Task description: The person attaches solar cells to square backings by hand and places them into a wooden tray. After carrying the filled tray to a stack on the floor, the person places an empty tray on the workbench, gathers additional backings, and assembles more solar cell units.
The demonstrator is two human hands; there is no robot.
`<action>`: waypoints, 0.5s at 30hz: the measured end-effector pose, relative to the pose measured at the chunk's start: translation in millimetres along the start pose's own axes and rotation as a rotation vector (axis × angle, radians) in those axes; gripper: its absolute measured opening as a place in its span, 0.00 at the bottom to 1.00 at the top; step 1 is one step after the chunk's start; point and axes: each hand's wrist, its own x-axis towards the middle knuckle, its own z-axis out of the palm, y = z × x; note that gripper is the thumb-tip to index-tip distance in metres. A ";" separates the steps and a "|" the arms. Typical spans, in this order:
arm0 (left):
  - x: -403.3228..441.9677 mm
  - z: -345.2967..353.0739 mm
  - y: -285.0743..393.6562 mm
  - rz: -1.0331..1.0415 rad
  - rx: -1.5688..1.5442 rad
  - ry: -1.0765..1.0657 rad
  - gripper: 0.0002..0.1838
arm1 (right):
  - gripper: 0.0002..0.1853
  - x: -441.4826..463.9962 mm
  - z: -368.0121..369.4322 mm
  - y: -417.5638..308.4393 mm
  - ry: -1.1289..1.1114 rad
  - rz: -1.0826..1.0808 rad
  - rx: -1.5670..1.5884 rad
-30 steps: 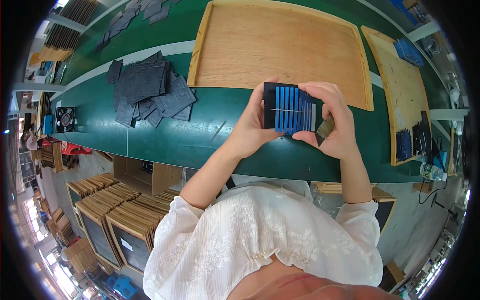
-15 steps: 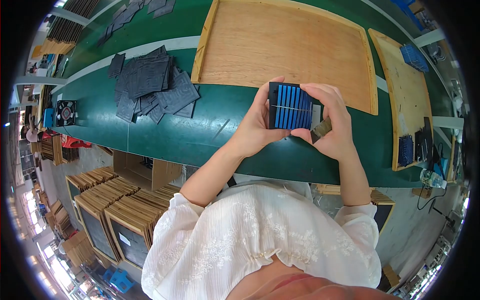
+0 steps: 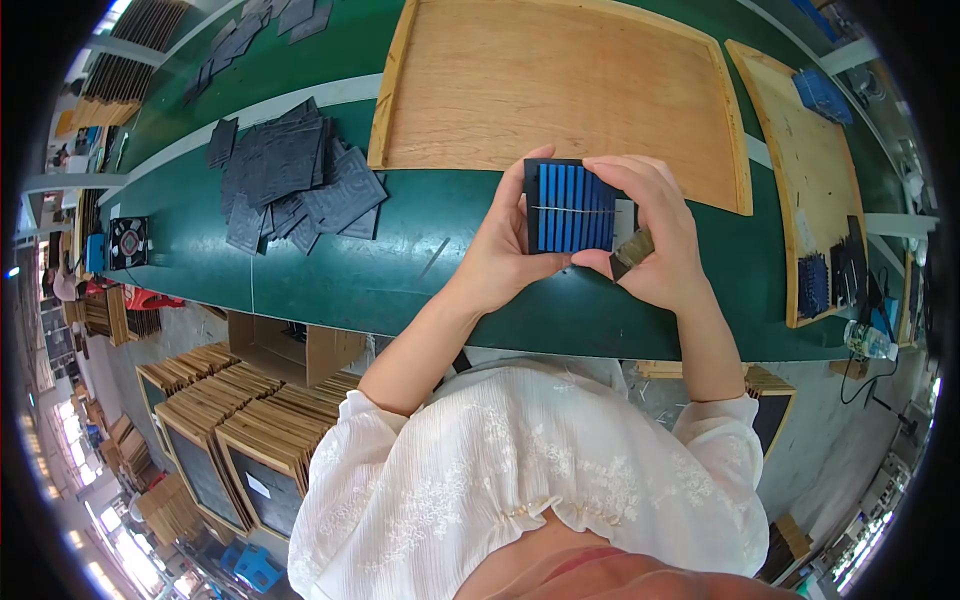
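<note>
A small solar panel [image 3: 575,208], with blue cell strips on a black backing and a thin wire line across them, is held upright in front of me above the green table. My left hand [image 3: 507,240] grips its left edge, with the thumb along the bottom. At the upper right, my right hand [image 3: 660,225] has its fingertips on the panel's top edge and its thumb near the lower corner. A small olive-brown block [image 3: 633,252] with a dark edge, of a kind I cannot make out, is also tucked against that right thumb. A pale strip shows behind the panel.
A pile of black square plates [image 3: 290,175] lies left on the green table [image 3: 390,270]. Behind my hands is a shallow wooden tray [image 3: 560,85]. Another wooden tray [image 3: 800,170] on the right holds blue pieces. A small fan [image 3: 128,243] stands at far left.
The panel and both hands appear slightly farther left and up, while the whole view has also shifted a little. The grip on the panel looks the same.
</note>
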 end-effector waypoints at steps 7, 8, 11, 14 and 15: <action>0.8 0.5 0.8 -0.041 -0.070 0.000 0.58 | 0.40 -0.6 -1.2 6.0 -0.008 -0.030 0.054; 0.7 0.7 1.1 -0.042 -0.080 -0.003 0.58 | 0.41 -1.3 -1.5 6.7 -0.013 -0.029 0.065; 0.8 2.7 1.9 -0.047 -0.096 0.001 0.58 | 0.42 -2.5 -0.9 8.3 -0.021 -0.033 0.100; 0.4 3.7 2.6 -0.056 -0.148 -0.003 0.59 | 0.43 -3.1 0.2 10.1 -0.014 -0.041 0.125; 0.3 3.9 3.0 -0.059 -0.171 -0.006 0.59 | 0.43 -3.6 0.6 10.6 -0.013 -0.040 0.134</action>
